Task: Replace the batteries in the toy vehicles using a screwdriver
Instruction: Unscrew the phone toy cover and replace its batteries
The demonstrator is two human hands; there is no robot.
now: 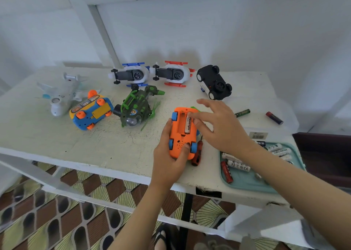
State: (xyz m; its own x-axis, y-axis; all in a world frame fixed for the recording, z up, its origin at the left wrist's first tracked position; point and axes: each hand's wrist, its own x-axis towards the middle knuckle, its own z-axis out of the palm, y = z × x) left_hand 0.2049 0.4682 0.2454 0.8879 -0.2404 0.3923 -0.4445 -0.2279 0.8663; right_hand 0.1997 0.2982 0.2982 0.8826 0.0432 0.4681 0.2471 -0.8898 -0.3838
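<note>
Orange toy car (181,136), centre of frame, underside up: gripped at its lower end by left hand (168,158). White battery (188,126), seated in the open compartment: touched by outstretched right hand (222,128), nothing grasped. Screwdriver (197,153) laid just right of car.

An orange toy car (181,137) with blue wheels lies upside down near the front edge of the tabletop (57,136). Its battery bay is open, with one white battery (188,125) seated on the right side. A red-handled screwdriver (197,155) lies just beside the car.
</note>
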